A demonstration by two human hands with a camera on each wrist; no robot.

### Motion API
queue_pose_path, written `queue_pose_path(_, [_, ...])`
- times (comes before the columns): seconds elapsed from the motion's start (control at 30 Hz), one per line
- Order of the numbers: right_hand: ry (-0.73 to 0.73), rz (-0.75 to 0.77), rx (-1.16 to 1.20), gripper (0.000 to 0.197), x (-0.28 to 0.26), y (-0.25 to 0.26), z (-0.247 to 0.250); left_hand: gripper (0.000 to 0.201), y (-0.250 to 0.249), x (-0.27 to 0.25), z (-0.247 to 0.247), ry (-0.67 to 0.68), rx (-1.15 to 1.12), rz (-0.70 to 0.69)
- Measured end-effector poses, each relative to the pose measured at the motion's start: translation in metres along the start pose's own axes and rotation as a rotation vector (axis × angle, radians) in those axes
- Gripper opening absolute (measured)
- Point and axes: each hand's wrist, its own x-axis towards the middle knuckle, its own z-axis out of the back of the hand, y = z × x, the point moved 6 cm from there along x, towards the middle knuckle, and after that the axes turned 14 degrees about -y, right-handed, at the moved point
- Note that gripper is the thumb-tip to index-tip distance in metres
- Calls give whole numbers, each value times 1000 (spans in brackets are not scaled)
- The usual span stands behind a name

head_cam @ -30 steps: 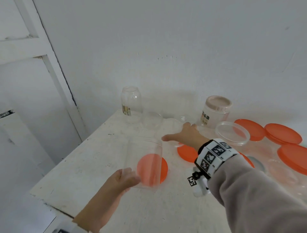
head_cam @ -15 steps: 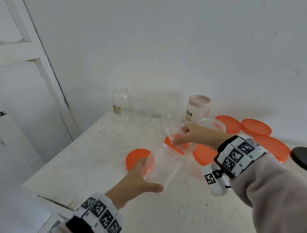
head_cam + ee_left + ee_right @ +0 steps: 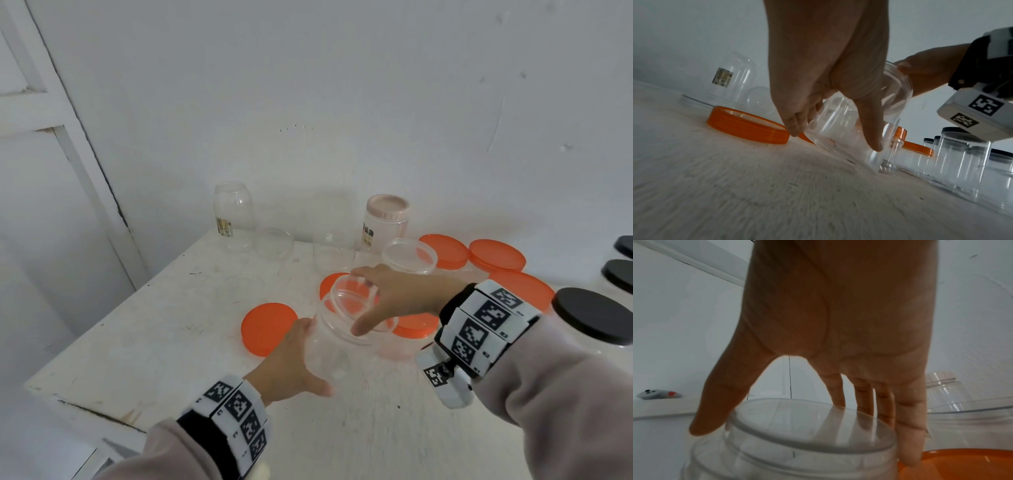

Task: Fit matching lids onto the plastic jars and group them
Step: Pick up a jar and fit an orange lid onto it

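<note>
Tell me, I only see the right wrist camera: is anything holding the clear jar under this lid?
Observer: Yes. In the head view the left hand grips the clear jar by its side, below the clear lid.
Operator: Are there other lids nearby?
Observer: A loose orange lid lies on the table, just left of the jar.
Operator: What's far right?
Observer: Jars with black lids stand there.

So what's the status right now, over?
Left hand holds clear jar tilted. Right hand sets clear lid on its mouth. Orange lids alongside.
</note>
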Motion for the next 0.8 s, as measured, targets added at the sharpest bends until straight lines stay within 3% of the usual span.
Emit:
queue_pose_path(0.13, [16, 47, -93, 107, -5, 7, -6, 105, 2, 1, -5, 23, 17, -19])
queue_pose_path(0.27, [25, 83, -160, 109, -6, 18, -12, 105, -8, -1, -6, 17, -123, -69])
queue_pose_path(0.43, [37, 141, -252, 100, -6, 37, -19, 76, -29, -5, -1, -8, -337, -209])
queue_pose_path(0.6, [62, 164, -346, 103, -4, 47, -24, 91, -11, 2, -4, -49, -340, -134])
queue_pose_path(0.8, [102, 156, -385, 111, -1, 49, -26, 91, -9, 3, -5, -34, -350, -157])
